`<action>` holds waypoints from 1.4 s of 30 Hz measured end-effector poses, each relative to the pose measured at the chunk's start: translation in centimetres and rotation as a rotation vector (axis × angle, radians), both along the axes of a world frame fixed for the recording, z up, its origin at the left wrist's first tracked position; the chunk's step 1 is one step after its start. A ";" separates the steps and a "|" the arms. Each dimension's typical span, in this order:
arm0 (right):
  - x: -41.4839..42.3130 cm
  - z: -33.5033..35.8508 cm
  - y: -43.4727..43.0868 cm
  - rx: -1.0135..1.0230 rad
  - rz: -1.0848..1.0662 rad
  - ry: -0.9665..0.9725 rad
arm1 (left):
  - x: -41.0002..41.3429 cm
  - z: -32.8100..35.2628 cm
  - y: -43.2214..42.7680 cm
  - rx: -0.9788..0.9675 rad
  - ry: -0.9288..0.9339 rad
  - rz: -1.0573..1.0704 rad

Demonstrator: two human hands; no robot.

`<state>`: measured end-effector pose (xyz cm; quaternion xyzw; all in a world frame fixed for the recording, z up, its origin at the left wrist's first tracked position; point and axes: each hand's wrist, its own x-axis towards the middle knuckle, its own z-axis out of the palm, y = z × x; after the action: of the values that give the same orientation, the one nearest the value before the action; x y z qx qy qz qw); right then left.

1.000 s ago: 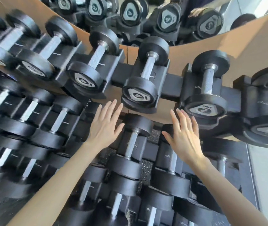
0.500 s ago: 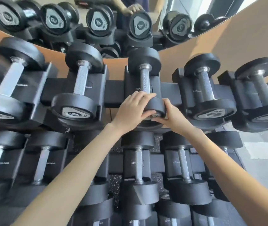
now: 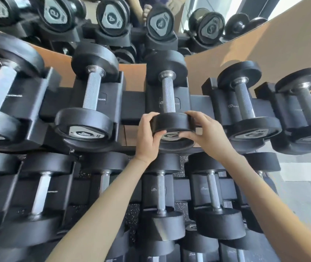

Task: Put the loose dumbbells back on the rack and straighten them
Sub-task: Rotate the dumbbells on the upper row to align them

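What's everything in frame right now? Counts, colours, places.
rack: 1, black, tiered, fills most of the view
centre dumbbell: 1, black heads, silver handle, top tier, middle cradle
other top-tier dumbbells: 4, black with silver handles, two on each side of it
lower-tier dumbbells: several, exact count unclear, black, tiers below, partly hidden by the arms
mirror: 1, top of view behind the rack, reflects dumbbells
wall panel: 1, tan, between mirror and rack
floor: grey, far right
left hand: 1, bare, grips left edge of centre dumbbell's near head
right hand: 1, bare, grips its right edge
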<state>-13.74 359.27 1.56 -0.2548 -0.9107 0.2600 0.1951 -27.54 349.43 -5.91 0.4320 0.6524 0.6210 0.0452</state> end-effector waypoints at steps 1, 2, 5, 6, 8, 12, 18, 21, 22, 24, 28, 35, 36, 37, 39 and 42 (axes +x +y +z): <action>0.6 -1.1 0.3 -0.200 0.010 0.125 | 0.0 0.3 0.1 -0.034 0.049 -0.024; 1.0 -2.1 0.4 -0.355 0.013 0.233 | 0.0 0.7 0.1 -0.063 0.112 -0.045; 1.4 -4.3 0.1 -0.596 -0.004 0.397 | 0.3 2.0 0.2 -0.119 0.273 -0.096; 1.3 -4.6 0.0 -0.624 -0.028 0.416 | 0.4 2.5 0.3 -0.136 0.317 -0.102; 1.0 -5.0 -0.3 -0.638 -0.059 0.422 | 0.7 3.3 0.8 -0.157 0.433 -0.083; -0.2 -5.1 -0.5 -0.660 -0.042 0.419 | 0.8 3.4 1.9 -0.023 0.499 0.094; -0.1 -5.3 -0.4 -0.781 0.023 0.478 | -0.2 2.0 2.0 0.089 0.453 0.146; -0.4 -4.6 -0.4 -0.657 0.026 0.393 | -0.3 1.9 1.8 0.120 0.399 0.139; -0.7 -4.3 -0.6 -0.582 0.023 0.360 | -0.4 1.8 1.6 0.135 0.360 0.132; -1.2 -3.5 -1.0 -0.425 0.014 0.287 | -0.7 1.6 1.1 0.160 0.263 0.126; -2.7 -1.5 -1.9 0.039 -0.035 0.038 | -0.3 0.2 0.7 0.191 -0.007 0.188; -0.9 -1.5 -1.1 -0.090 -0.077 0.037 | 0.9 -0.4 1.5 0.129 -0.080 0.084; -0.7 -1.2 -1.0 -0.077 -0.086 0.022 | 0.9 -0.2 1.4 0.123 -0.074 0.067; -0.9 -0.9 -1.0 -0.032 -0.085 -0.023 | 0.8 -0.1 1.4 0.118 -0.083 0.059; -2.0 -0.4 -1.6 0.121 -0.071 -0.119 | 0.3 -0.5 0.8 0.113 -0.132 0.064; -3.2 -0.2 -3.1 0.172 -0.091 -0.092 | -0.2 -0.8 -0.1 0.066 -0.211 0.017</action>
<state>-16.94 356.19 1.38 -0.2899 -0.9251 0.1600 0.1858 -27.74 349.33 -6.70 0.3597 0.6268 0.6847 0.0941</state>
